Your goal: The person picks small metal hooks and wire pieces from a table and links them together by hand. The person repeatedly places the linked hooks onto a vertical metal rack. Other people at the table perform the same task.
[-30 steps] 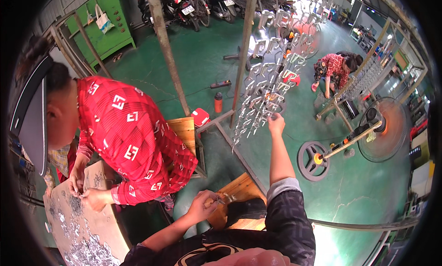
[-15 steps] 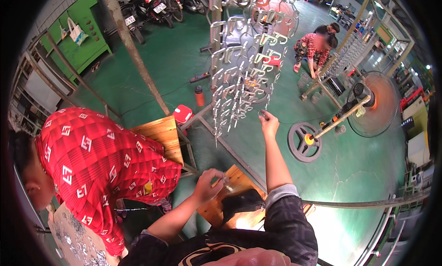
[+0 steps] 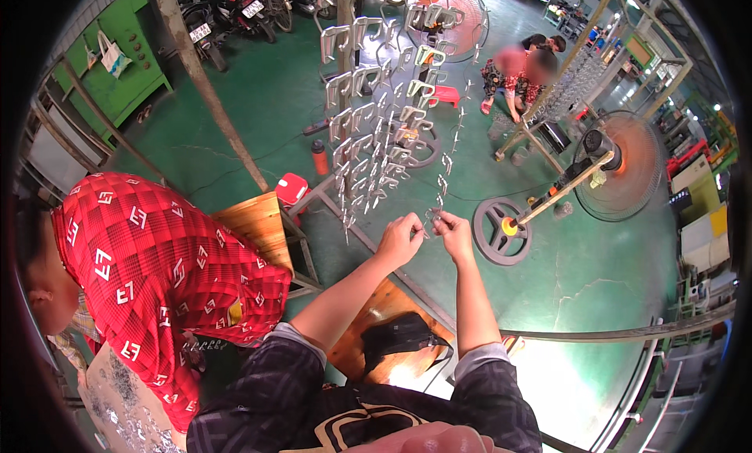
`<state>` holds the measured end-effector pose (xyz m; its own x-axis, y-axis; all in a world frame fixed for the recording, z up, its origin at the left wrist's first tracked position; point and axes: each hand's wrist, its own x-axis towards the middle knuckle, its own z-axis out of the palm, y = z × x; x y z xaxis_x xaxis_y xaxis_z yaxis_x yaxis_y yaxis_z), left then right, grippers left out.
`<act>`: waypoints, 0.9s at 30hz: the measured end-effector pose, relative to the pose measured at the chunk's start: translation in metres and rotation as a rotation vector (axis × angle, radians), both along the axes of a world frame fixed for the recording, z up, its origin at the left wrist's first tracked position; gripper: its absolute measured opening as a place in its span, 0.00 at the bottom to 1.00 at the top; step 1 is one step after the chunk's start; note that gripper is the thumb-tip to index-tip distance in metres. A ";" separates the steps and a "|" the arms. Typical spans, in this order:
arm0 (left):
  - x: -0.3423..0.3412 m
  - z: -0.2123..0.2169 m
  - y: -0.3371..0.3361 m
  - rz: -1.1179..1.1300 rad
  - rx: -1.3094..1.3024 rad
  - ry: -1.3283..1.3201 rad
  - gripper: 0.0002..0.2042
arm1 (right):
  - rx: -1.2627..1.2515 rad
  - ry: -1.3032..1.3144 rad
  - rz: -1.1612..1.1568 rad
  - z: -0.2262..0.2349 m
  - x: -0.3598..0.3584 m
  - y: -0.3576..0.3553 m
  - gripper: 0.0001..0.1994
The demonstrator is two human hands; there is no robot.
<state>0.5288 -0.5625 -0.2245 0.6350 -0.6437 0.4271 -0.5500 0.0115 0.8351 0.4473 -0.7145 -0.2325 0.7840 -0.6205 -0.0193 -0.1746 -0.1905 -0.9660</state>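
Both hands, left hand and right hand, meet at the lower right edge of the hanging rack, and its dangling metal parts crowd the space just above and left of them. To the right the way is open down to the green floor, with only the round wheel base nearby. On the left a person in a red shirt blocks the side, and the wooden bench sits between

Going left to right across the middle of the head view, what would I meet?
Person in a red patterned shirt → wooden stool → left hand → small metal piece → right hand → round fan base
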 end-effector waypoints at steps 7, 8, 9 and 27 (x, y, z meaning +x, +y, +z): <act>0.003 -0.027 -0.016 -0.047 0.065 -0.027 0.06 | -0.042 -0.077 0.071 -0.005 -0.003 0.006 0.13; 0.004 -0.031 -0.017 -0.054 0.072 -0.022 0.07 | -0.060 -0.076 0.077 -0.005 -0.004 0.007 0.13; 0.005 -0.035 -0.016 -0.060 0.083 -0.026 0.07 | -0.082 -0.065 0.079 -0.015 -0.003 0.005 0.14; -0.007 -0.020 -0.001 0.079 0.109 -0.116 0.11 | -0.450 0.020 -0.221 0.003 0.012 0.023 0.15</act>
